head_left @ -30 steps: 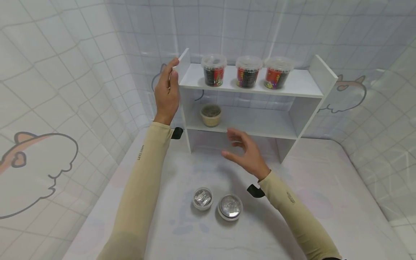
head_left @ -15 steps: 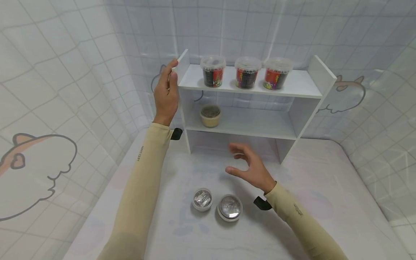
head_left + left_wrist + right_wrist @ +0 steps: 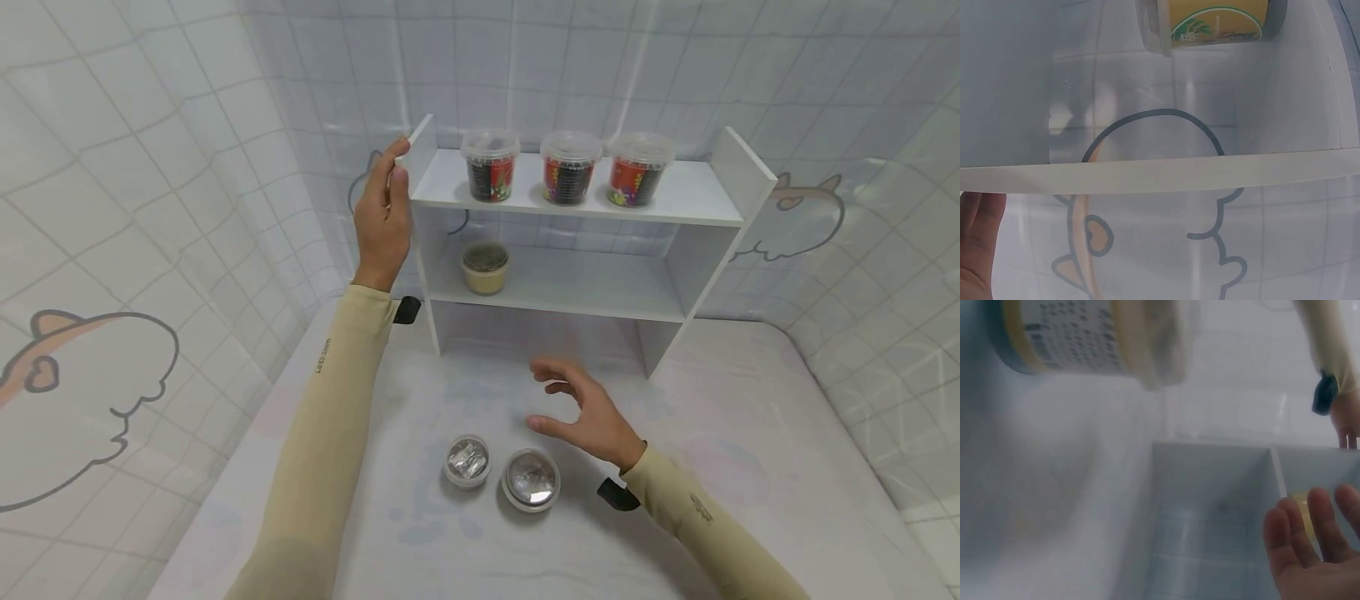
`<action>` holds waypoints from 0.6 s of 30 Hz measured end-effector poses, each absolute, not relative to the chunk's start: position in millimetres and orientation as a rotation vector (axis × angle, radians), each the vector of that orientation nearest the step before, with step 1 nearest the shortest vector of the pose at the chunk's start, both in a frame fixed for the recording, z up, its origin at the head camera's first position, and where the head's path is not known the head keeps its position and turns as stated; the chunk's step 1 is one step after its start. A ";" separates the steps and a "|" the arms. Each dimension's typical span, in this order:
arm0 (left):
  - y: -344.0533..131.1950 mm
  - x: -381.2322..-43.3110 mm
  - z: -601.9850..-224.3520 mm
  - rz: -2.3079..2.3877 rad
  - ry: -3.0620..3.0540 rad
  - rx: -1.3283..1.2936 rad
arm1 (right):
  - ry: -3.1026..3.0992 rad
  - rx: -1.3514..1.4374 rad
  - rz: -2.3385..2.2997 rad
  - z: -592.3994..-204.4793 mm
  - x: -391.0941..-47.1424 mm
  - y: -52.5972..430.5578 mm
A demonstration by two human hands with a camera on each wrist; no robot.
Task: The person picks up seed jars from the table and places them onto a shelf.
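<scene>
Left hand, fingers straight, touches the shelf. Right hand, empty, loosely bent, is near the large tub and small tub on the table. Only the left wrist view shows leaf print on the yellow tub; only the right, lettering on a table tub. Cloth white; walls gridded.

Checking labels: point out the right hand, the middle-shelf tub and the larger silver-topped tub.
Right hand (image 3: pixel 596 423), head view, middle of the hand.
Middle-shelf tub (image 3: pixel 485 267), head view, front of its lid.
Larger silver-topped tub (image 3: pixel 531 478), head view, its top.
</scene>
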State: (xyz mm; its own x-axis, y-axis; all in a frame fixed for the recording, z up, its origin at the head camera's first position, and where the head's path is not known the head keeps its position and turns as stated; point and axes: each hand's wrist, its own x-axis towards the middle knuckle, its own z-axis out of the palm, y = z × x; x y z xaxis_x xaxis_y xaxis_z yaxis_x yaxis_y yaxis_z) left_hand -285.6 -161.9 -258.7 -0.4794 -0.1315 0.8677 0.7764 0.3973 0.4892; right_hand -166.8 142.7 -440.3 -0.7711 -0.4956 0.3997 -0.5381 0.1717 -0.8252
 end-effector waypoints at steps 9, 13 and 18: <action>-161.8 -286.9 -259.2 -1.221 -1.720 -0.587 | -2.395 1.095 1.679 -450.4 -159.2 148.9; -161.9 -286.5 -259.4 -1.231 -1.724 -0.578 | -2.414 1.110 1.686 -454.1 -156.2 152.2; -162.5 -286.5 -260.0 -1.231 -1.728 -0.572 | -2.444 1.144 1.705 -458.8 -150.4 154.2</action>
State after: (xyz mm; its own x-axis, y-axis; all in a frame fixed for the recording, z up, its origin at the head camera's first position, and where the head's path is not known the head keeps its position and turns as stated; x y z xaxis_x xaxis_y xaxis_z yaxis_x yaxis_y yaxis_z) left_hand -286.5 -162.5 -260.0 -0.4790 -0.1286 0.8683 0.7786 0.3946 0.4879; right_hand -150.4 154.2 -458.8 -0.7418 -0.5756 0.3441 -0.5218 0.1731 -0.8353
